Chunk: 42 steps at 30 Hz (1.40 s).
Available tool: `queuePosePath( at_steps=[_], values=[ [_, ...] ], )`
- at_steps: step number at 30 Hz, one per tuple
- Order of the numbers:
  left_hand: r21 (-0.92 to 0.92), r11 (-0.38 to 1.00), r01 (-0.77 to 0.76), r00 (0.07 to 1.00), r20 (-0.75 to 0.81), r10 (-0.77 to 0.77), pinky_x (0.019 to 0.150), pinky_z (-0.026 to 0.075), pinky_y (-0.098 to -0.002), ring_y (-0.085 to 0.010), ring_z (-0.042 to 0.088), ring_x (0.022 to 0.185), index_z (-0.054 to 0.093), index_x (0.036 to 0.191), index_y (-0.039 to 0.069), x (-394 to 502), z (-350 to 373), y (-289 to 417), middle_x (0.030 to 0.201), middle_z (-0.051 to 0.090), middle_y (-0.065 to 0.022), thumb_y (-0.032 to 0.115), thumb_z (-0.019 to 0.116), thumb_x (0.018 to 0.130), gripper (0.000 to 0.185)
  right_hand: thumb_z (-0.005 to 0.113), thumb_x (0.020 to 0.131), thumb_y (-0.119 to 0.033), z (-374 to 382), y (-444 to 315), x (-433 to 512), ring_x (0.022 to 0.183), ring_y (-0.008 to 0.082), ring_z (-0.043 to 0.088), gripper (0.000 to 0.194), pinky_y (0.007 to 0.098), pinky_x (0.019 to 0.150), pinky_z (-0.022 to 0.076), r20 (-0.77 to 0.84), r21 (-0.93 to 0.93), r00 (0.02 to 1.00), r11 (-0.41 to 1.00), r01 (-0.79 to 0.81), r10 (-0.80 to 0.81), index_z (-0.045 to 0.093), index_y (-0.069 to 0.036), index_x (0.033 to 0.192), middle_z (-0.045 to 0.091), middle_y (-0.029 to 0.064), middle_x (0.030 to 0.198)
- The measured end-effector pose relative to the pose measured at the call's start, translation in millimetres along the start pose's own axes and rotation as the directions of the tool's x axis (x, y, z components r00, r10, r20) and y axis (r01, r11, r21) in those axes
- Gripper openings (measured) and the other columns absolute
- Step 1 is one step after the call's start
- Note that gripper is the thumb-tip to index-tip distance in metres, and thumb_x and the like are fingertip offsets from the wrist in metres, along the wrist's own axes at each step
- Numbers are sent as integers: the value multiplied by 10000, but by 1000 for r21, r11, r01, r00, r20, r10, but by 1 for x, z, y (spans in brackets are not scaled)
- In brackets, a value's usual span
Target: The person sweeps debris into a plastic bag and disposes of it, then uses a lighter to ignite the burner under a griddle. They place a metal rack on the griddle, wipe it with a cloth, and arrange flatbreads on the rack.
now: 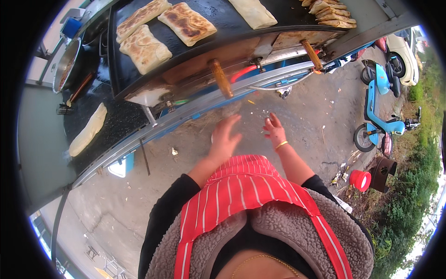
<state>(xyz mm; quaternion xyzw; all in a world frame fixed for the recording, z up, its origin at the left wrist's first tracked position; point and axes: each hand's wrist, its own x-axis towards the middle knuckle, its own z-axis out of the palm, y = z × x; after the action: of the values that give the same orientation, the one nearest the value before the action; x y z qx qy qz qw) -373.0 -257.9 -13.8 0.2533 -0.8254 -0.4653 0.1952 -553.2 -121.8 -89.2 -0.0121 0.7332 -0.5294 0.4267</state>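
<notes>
My left hand (224, 137) is in front of the red striped apron (240, 195), empty, its thumb and fingers spread. To its right, my right hand (274, 130), with a gold bangle at the wrist, also holds nothing; its fingers are loosely bent and apart. Neither hand touches the cart. Beyond them is a black griddle (209, 12) with browned, folded flatbreads (188, 23) on its left part. A paler folded flatbread (254, 13) lies further right. At the griddle's right end stands a row of folded, browned pieces (331, 14).
Two wooden handles (221, 78) (311, 54) jut from the cart's front, above a metal rail (195, 106). On the dark left counter (115, 117) lie a long dough piece (89, 129) and a metal bowl (68, 66) of filling. A blue scooter (374, 104) and red bucket (360, 180) stand at right.
</notes>
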Motion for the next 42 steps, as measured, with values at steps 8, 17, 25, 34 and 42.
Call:
queuePosePath(
  at_steps=[8,17,25,34,42],
  values=[
    [379,921,91,929,300,-216,1085,-5,-652,-369,203,1408,313,1454,114,-29,73,-77,1505,280,-167,507,499,870,727,388,900,-656,16,-35,-8,1255,278,426,758,426,1053,318,640,599,767,595,-536,47,250,-170,1466,412,84,1425],
    [191,267,945,297,-148,-943,997,187,-711,-273,606,1075,383,1410,353,-174,81,-71,1103,672,-19,243,574,862,591,491,901,-433,-70,-40,246,1384,396,218,578,558,1096,193,164,-986,858,-108,127,-487,365,-231,1428,346,146,1474],
    [183,244,952,266,-103,-959,927,391,-499,-255,620,1043,497,1339,244,-167,167,-37,1097,669,-62,316,592,849,504,531,846,-417,-53,-49,415,1144,297,515,558,577,984,334,197,-974,772,-210,85,-605,455,-133,1320,525,103,1300],
    [250,323,913,361,-126,-924,958,352,-497,-265,592,1097,600,1224,203,-118,155,-3,1160,642,-91,364,537,888,378,679,751,-374,-89,-44,403,1078,382,574,590,435,889,472,-200,-829,707,501,247,-679,503,-49,1210,583,186,1201],
    [-206,649,733,562,-354,-747,844,480,-301,-196,636,986,609,1189,77,-13,96,23,1092,673,-93,354,484,964,378,684,744,-125,-115,-37,296,968,388,583,468,438,845,458,-195,-724,819,643,251,-539,510,10,1157,611,215,1009]
  ],
)
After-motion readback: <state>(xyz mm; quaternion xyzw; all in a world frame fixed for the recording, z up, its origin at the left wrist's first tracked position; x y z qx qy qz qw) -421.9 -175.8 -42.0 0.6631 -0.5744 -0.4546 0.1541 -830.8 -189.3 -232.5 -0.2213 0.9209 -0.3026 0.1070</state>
